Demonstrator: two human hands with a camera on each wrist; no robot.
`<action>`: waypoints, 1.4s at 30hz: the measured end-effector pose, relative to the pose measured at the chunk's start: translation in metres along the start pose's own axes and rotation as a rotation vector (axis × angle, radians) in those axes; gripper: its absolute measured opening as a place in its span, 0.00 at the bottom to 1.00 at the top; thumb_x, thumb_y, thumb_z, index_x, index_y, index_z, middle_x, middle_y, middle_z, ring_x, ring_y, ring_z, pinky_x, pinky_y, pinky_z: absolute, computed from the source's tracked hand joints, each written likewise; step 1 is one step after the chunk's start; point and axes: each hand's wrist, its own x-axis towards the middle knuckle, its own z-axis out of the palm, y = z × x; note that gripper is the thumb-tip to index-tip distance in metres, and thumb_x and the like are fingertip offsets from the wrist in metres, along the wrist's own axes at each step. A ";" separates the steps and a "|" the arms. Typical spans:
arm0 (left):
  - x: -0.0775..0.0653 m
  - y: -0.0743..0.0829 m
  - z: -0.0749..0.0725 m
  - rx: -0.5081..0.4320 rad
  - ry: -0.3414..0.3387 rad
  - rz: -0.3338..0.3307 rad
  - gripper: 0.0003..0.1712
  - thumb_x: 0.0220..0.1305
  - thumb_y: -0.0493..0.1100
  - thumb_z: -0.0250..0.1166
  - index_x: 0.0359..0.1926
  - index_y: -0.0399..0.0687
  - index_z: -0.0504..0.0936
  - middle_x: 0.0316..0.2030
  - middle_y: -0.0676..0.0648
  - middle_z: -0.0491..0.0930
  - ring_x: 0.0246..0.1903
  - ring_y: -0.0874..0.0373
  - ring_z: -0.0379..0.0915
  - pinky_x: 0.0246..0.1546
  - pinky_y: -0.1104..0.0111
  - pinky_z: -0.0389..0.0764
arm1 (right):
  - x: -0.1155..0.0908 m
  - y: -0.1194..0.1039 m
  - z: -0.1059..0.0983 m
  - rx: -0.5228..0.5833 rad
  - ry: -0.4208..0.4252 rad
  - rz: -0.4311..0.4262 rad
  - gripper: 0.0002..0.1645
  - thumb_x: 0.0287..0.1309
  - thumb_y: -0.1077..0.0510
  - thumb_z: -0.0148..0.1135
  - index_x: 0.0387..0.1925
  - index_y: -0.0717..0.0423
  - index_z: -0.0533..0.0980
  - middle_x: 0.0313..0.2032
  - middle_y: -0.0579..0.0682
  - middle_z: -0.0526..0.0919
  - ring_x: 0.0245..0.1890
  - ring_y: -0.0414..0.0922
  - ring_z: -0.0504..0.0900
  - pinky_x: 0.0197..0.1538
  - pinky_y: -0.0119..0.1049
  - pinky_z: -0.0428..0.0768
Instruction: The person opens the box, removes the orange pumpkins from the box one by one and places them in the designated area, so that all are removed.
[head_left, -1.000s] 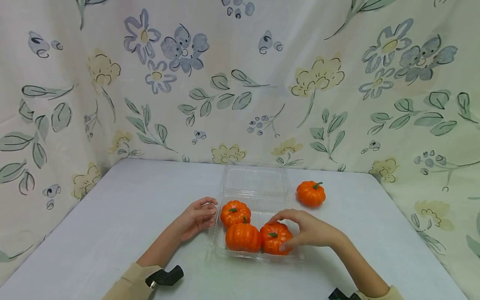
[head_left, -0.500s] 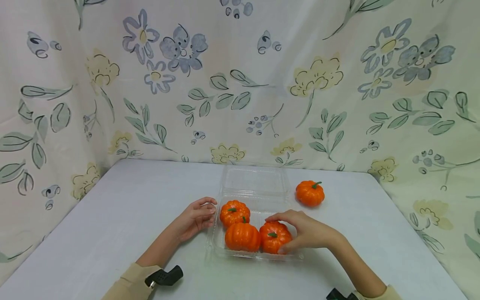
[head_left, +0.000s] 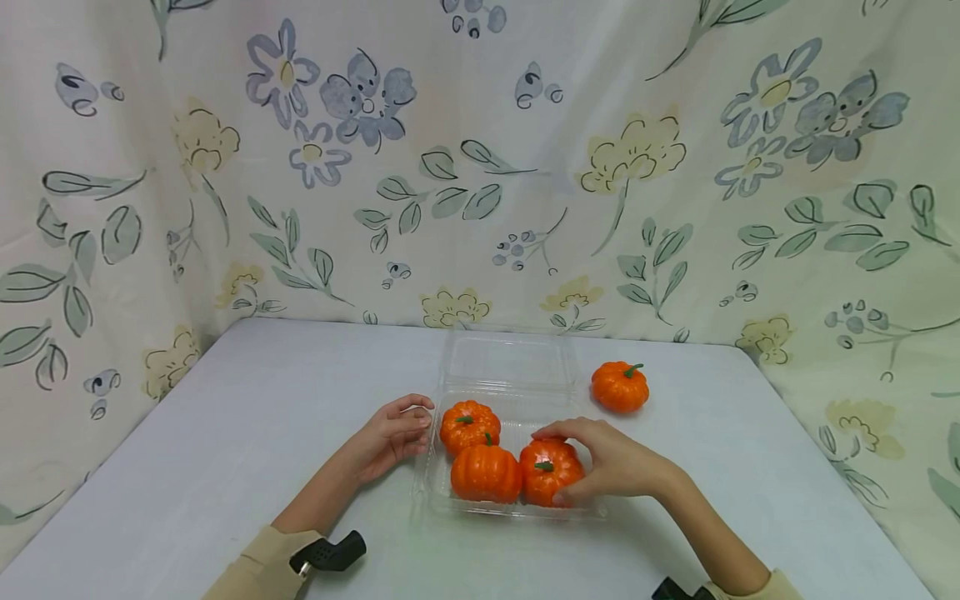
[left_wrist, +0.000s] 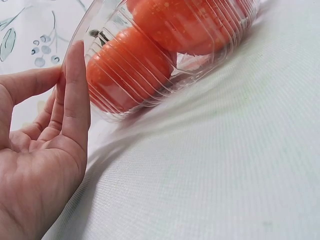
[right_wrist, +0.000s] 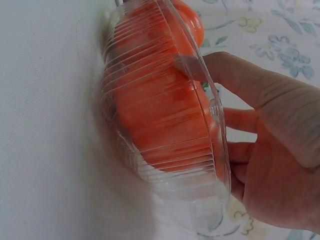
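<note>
1. Left of centre, the left hand [head_left: 396,437], fingers narrow, touches the clear container [head_left: 517,408]; pinching or not, I can't tell
2. Lower centre, inside: the speckled pumpkin [head_left: 468,428], the smooth pumpkin [head_left: 486,475]
3. Also inside, right of centre, the right hand [head_left: 617,458] holds the glossy pumpkin [head_left: 550,478] between its fingers, hardly moved this past second; seated but unreleased, I'd say
4. Higher, farther right, the loose pumpkin [head_left: 619,388] sits on the bench [head_left: 690,408]

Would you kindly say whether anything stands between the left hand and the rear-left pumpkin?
Yes: the clear container wall stands between them, with the left hand outside it and the rear-left pumpkin inside. From above, nothing visible blocks the way, as the lid is folded back.
</note>
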 end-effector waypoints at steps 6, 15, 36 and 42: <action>0.000 0.000 0.000 -0.002 -0.007 -0.002 0.10 0.78 0.30 0.52 0.52 0.47 0.72 0.36 0.53 0.77 0.30 0.64 0.81 0.37 0.75 0.87 | 0.001 0.002 -0.001 0.005 0.032 -0.039 0.38 0.52 0.52 0.79 0.65 0.53 0.77 0.60 0.47 0.84 0.62 0.52 0.79 0.66 0.63 0.78; -0.001 0.000 -0.001 0.003 -0.009 0.000 0.10 0.78 0.31 0.53 0.52 0.47 0.72 0.36 0.53 0.77 0.30 0.64 0.81 0.38 0.75 0.87 | 0.001 0.004 -0.005 0.012 0.098 -0.064 0.38 0.53 0.53 0.80 0.65 0.55 0.77 0.59 0.47 0.84 0.58 0.48 0.80 0.64 0.45 0.82; -0.001 -0.001 -0.002 -0.005 -0.024 0.009 0.11 0.78 0.30 0.52 0.52 0.47 0.73 0.36 0.54 0.78 0.31 0.64 0.81 0.38 0.75 0.87 | 0.000 0.005 -0.013 0.117 0.187 -0.048 0.40 0.52 0.53 0.81 0.65 0.56 0.76 0.62 0.53 0.83 0.57 0.53 0.82 0.61 0.39 0.83; -0.001 -0.001 -0.002 -0.005 -0.027 0.013 0.11 0.78 0.30 0.52 0.52 0.48 0.73 0.36 0.53 0.78 0.31 0.64 0.82 0.38 0.75 0.87 | -0.001 0.006 -0.017 0.132 0.198 -0.054 0.40 0.52 0.54 0.81 0.66 0.56 0.77 0.62 0.53 0.83 0.57 0.54 0.81 0.58 0.36 0.84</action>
